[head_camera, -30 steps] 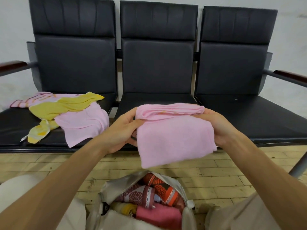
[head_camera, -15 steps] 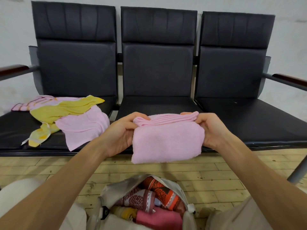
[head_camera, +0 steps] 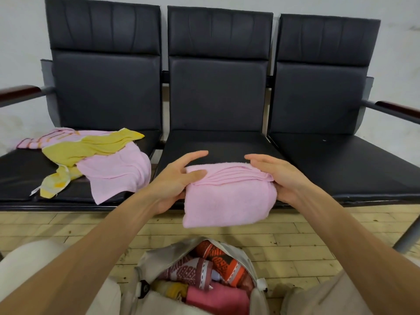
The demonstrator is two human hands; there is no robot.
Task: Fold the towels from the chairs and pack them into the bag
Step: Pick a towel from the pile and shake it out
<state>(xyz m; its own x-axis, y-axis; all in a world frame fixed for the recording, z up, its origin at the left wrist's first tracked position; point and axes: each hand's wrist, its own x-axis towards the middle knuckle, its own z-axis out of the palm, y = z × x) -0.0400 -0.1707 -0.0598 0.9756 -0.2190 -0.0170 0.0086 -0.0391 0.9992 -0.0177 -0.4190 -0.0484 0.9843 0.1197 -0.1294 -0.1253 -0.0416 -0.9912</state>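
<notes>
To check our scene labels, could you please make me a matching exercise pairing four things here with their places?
1 folded pink towel
2 yellow towel
3 orange patterned towel
4 bag

A inside the bag
B on the left chair
C held by the left hand and right hand
D open on the floor

Pairs: 1-C, 2-B, 3-A, 4-D

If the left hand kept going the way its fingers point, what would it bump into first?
Probably the middle chair: the left hand, gripping the pink towel, points its fingers across that seat toward the backrest. Depth is hard to judge.
</notes>
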